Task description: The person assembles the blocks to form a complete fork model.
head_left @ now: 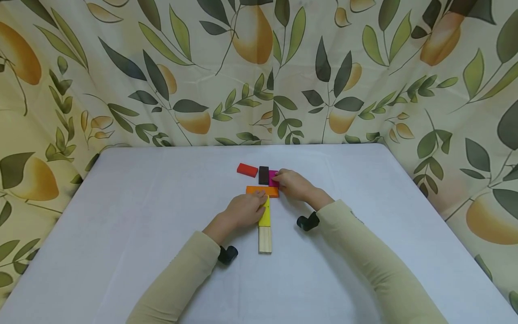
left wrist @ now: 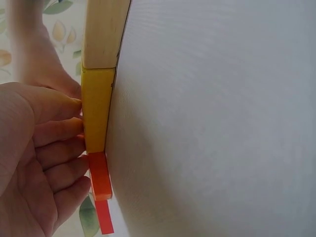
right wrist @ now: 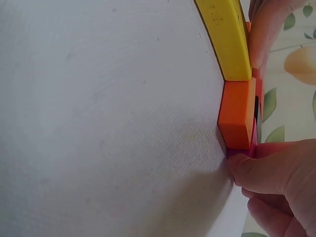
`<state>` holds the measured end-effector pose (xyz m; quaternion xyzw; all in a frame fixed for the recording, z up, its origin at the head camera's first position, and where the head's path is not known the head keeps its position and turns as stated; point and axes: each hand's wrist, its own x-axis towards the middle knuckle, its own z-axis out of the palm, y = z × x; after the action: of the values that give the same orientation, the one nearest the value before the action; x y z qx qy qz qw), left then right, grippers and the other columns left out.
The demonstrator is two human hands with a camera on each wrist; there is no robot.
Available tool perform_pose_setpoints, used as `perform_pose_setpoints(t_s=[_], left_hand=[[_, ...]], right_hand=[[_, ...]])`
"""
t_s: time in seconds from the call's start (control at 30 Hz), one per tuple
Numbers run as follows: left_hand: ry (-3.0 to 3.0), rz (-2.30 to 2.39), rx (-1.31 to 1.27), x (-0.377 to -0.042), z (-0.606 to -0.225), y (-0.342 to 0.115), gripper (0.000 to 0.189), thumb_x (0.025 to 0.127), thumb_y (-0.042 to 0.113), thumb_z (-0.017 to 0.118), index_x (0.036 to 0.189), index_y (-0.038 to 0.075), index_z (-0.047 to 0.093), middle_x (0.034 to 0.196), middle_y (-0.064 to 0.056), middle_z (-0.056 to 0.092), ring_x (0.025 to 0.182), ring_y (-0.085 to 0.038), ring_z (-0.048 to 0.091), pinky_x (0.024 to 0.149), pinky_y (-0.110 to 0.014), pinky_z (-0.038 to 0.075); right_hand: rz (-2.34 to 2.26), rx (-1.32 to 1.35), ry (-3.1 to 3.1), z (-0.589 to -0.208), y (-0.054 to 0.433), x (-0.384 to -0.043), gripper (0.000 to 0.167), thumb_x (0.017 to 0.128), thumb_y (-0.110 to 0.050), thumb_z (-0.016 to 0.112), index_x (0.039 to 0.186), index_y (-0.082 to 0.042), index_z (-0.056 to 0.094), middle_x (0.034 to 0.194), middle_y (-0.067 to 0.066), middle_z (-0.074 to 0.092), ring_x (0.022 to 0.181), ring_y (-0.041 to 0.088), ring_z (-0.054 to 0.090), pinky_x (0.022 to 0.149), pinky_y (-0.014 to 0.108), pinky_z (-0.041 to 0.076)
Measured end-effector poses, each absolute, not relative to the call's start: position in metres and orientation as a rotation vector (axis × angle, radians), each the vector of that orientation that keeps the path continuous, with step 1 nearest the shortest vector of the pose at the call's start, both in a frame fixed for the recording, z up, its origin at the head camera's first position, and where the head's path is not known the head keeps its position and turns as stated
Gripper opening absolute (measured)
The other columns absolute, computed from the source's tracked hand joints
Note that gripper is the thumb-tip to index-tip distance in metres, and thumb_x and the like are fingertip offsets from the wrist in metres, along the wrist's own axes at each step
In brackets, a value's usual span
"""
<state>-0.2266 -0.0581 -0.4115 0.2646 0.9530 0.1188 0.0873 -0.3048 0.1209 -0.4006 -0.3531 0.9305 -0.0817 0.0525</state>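
My right hand (head_left: 297,185) pinches a magenta block (head_left: 272,177) between thumb and fingers, right beside an upright-lying black block (head_left: 264,175). In the right wrist view the thumb (right wrist: 247,170) is against the magenta block, behind the orange block (right wrist: 234,111). With fairly straight fingers, my left hand (head_left: 244,210) rests on the yellow block (head_left: 265,219) and the crosswise orange block (head_left: 273,192). A plain wooden block (head_left: 265,240) meets the yellow one's near end. The left wrist view shows those fingertips on the yellow (left wrist: 96,111) and orange blocks.
A red block (head_left: 247,169) lies slightly askew to the left of the black block, a small gap between them. White cloth (head_left: 162,202) covers the table. Behind it hangs a curtain (head_left: 243,90) with a leaf and fruit print.
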Motion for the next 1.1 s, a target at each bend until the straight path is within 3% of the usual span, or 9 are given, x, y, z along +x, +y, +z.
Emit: perform_pose_setpoints(t_s=[1.1], left_hand=[[2.819,0.332,0.752,-0.2283,-0.4120,-0.0569,0.044,0.096,0.025,0.046,0.137,0.009,0.044,0.142,-0.003,0.038,0.131,-0.015,0.032,0.102,-0.035,0.032]], right_hand=[[-0.192,-1.090,2.857,-0.4010,0.1213,-0.3026,0.035,0.081,0.000,0.067,0.116,0.002,0.062,0.100,0.014,0.060,0.089,0.023,0.056,0.085,0.031,0.048]])
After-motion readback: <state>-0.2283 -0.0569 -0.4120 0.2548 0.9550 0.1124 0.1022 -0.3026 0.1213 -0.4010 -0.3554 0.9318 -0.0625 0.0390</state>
